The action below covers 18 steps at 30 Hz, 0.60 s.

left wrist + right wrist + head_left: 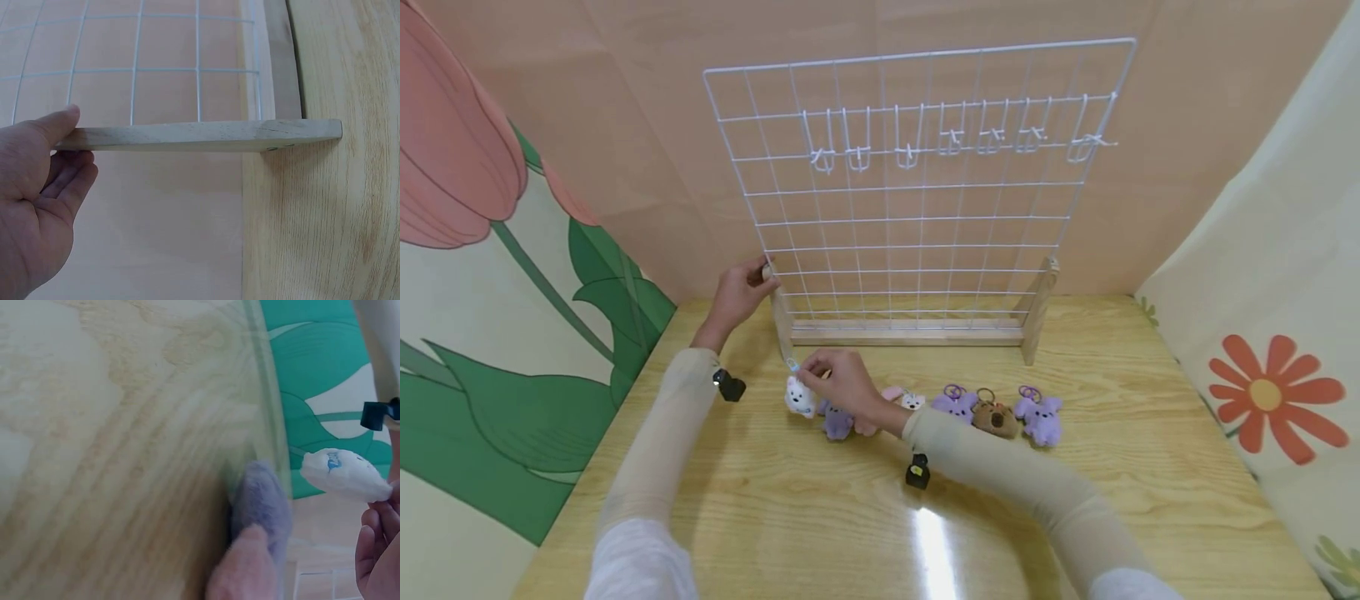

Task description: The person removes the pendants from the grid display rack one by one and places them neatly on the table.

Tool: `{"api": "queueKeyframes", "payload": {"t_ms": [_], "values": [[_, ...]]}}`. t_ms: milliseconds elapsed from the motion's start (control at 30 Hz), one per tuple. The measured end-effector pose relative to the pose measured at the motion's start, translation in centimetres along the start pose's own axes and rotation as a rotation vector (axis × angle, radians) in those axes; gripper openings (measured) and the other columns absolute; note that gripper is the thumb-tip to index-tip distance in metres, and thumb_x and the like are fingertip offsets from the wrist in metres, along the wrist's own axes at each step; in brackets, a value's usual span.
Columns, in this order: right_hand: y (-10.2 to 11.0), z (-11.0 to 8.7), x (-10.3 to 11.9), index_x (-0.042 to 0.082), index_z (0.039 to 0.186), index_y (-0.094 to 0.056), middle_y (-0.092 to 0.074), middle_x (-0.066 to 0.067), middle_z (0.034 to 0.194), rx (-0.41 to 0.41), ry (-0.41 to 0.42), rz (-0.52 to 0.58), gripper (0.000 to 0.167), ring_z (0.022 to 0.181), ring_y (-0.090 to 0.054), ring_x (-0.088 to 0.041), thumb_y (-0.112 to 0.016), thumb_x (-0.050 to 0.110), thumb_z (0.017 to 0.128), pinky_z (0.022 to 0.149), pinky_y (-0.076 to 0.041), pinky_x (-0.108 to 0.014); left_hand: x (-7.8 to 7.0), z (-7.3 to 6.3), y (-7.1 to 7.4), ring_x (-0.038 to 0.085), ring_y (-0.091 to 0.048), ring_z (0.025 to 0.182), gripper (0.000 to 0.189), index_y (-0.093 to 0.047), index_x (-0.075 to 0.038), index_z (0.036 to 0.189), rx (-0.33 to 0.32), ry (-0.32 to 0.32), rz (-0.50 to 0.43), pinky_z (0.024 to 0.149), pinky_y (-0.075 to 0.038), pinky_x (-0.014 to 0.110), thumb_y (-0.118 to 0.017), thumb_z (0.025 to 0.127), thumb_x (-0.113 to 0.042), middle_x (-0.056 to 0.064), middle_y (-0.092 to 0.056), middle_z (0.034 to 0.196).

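Observation:
My left hand [737, 296] pinches the top of the rack's left wooden upright [187, 134], thumb on one side and fingers on the other. My right hand [842, 382] pinches a white plush keychain [800, 397] near its clasp; the plush hangs from the fingertips. In the right wrist view this white plush [347, 475] has a small blue mark. Close below the right hand lie a purple-grey plush [837, 421] and a pink plush [865, 425], partly hidden by the hand and wrist.
A white wire grid [917, 185] stands in a wooden base [910, 337], with several white hooks [951, 142] near its top. Right of the right wrist sit another white plush [913, 401], a purple plush [955, 406], a brown plush [996, 419] and a second purple plush [1040, 419].

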State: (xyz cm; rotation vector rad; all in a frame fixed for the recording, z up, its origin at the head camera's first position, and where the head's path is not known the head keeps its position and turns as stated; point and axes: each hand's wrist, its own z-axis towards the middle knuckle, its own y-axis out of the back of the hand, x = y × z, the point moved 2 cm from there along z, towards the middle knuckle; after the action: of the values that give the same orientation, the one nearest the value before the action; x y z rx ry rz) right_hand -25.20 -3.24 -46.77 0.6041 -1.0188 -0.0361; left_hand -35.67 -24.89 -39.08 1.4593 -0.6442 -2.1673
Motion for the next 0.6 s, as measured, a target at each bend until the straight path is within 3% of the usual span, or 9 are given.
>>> {"api": "queueKeyframes", "payload": {"t_ms": [167, 367, 600], "values": [[-0.9, -0.5, -0.3, 0.014, 0.094, -0.077, -0.076, 0.008, 0.084, 0.039, -0.021, -0.003, 0.013, 0.076, -0.066, -0.002, -0.071, 0.025, 0.098, 0.062, -0.056, -0.02, 0.0, -0.1, 0.0, 0.034, -0.068, 0.109, 0.05, -0.055, 0.004, 0.142, -0.003, -0.001, -0.014, 0.088, -0.058, 0.03, -0.071, 0.098, -0.014, 0.025, -0.07, 0.118], [-1.7, -0.8, -0.7, 0.016, 0.093, -0.077, -0.075, 0.01, 0.083, 0.093, -0.053, -0.027, 0.014, 0.073, -0.065, 0.0, -0.071, 0.027, 0.099, 0.06, -0.055, -0.018, 0.0, 0.0, -0.1, 0.032, -0.068, 0.104, 0.049, -0.055, 0.003, 0.143, 0.005, -0.012, -0.017, 0.08, -0.054, 0.019, -0.07, 0.098, -0.013, 0.023, -0.07, 0.111], [-2.3, -0.9, -0.9, 0.014, 0.092, -0.076, -0.075, 0.008, 0.083, 0.149, -0.038, -0.07, 0.01, 0.073, -0.064, 0.003, -0.072, 0.022, 0.098, 0.064, -0.054, -0.015, 0.2, 0.0, -0.1, 0.034, -0.068, 0.106, 0.049, -0.056, 0.004, 0.142, 0.0, -0.013, -0.024, 0.081, -0.055, 0.02, -0.07, 0.098, -0.01, 0.025, -0.07, 0.113]]}}
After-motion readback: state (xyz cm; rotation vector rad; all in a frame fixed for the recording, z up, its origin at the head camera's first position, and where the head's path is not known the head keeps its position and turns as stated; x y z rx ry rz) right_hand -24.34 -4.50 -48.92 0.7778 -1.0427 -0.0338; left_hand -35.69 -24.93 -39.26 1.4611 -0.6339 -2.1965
